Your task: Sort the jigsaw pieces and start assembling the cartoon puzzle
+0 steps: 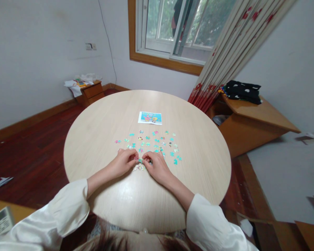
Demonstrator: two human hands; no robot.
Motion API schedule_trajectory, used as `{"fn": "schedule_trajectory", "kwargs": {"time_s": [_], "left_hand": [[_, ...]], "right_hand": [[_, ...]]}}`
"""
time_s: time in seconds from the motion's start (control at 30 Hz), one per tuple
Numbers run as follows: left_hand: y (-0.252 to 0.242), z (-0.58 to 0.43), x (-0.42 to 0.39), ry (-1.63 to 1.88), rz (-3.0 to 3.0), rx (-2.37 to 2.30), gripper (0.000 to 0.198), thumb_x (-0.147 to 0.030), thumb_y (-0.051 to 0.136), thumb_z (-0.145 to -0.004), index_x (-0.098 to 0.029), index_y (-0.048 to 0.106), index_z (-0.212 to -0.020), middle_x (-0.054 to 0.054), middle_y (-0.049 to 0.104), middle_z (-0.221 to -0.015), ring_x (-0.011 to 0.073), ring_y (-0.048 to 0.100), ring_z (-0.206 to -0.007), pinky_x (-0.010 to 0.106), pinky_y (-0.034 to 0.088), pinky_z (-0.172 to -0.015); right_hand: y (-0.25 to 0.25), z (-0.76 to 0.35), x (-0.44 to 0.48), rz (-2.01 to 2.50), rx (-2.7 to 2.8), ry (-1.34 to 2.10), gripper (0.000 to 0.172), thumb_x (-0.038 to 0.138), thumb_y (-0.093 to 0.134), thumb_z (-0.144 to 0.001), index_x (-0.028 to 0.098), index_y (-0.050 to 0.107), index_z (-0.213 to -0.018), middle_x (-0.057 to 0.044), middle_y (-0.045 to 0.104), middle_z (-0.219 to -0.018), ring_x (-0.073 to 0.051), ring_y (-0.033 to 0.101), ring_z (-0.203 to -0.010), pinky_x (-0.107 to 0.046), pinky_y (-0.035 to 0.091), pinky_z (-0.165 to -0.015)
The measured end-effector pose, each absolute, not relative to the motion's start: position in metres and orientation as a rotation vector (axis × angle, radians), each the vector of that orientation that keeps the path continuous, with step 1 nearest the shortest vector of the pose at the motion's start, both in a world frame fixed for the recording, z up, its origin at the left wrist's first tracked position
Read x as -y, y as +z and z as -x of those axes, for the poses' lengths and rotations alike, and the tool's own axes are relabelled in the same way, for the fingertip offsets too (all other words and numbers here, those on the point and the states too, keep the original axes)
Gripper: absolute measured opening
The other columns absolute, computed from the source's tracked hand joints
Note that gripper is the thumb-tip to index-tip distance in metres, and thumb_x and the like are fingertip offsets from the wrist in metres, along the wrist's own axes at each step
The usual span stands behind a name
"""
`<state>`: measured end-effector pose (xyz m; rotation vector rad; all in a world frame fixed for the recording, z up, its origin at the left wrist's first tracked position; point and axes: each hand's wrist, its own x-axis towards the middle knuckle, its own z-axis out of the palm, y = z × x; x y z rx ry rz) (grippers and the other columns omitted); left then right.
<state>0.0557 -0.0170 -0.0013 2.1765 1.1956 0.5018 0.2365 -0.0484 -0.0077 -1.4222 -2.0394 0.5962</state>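
Note:
My left hand and my right hand meet near the front of the round table, fingertips almost touching. Between them they pinch a small teal jigsaw puzzle piece; whether it is one piece or two joined ones I cannot tell. Just below my fingers lies a short joined strip of pale puzzle pieces. Several loose puzzle pieces, mostly teal with some pink and yellow, are spread beyond my hands. Behind them lies a picture card with a pink and a yellow cartoon figure on blue.
The pale wooden round table fills the middle. A tilted wooden cabinet with dark cloth stands at right beside a curtain. A small drawer unit holding papers is at back left. A remote control lies lower left.

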Motion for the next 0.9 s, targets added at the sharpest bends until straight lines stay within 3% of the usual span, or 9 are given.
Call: {"fn": "schedule_trajectory", "kwargs": {"time_s": [0.33,0.43,0.6,0.9], "left_hand": [[0.007,-0.046,0.012,0.598,-2.106,-1.228,0.016,-0.028,0.051,-0.082,-0.017,0.061,-0.076,0.003,0.064,-0.071,0.0168,0.055,-0.068,0.033,0.040,-0.072],[0.011,-0.035,0.005,0.649,-2.054,-1.245,0.020,-0.031,0.049,-0.083,-0.018,0.064,-0.082,0.005,0.067,-0.077,0.0176,0.057,-0.070,0.033,0.042,-0.071],[0.013,-0.016,-0.007,0.659,-1.995,-1.332,0.025,-0.038,0.050,-0.081,-0.018,0.065,-0.083,0.005,0.068,-0.077,0.0176,0.058,-0.071,0.031,0.044,-0.068],[0.005,0.023,-0.018,0.532,-1.968,-1.457,0.031,-0.044,0.051,-0.078,-0.018,0.067,-0.080,0.004,0.069,-0.072,0.0179,0.059,-0.067,0.030,0.042,-0.066]], "right_hand": [[0.001,-0.253,0.044,1.339,1.909,0.736,0.010,0.014,0.060,-0.083,0.019,0.068,-0.083,-0.002,0.071,-0.080,-0.015,0.063,-0.078,-0.035,0.043,-0.084],[-0.001,-0.268,0.031,1.392,1.847,0.757,0.015,0.013,0.057,-0.082,0.019,0.070,-0.083,-0.004,0.072,-0.084,-0.016,0.065,-0.079,-0.032,0.047,-0.079],[-0.004,-0.277,0.004,1.509,1.834,0.789,0.017,0.012,0.058,-0.079,0.016,0.072,-0.088,-0.004,0.071,-0.074,-0.015,0.064,-0.070,-0.028,0.048,-0.071],[-0.007,-0.278,-0.037,1.620,1.796,0.695,0.018,0.010,0.057,-0.079,0.014,0.071,-0.088,-0.006,0.071,-0.075,-0.017,0.066,-0.073,-0.028,0.048,-0.071]]}}
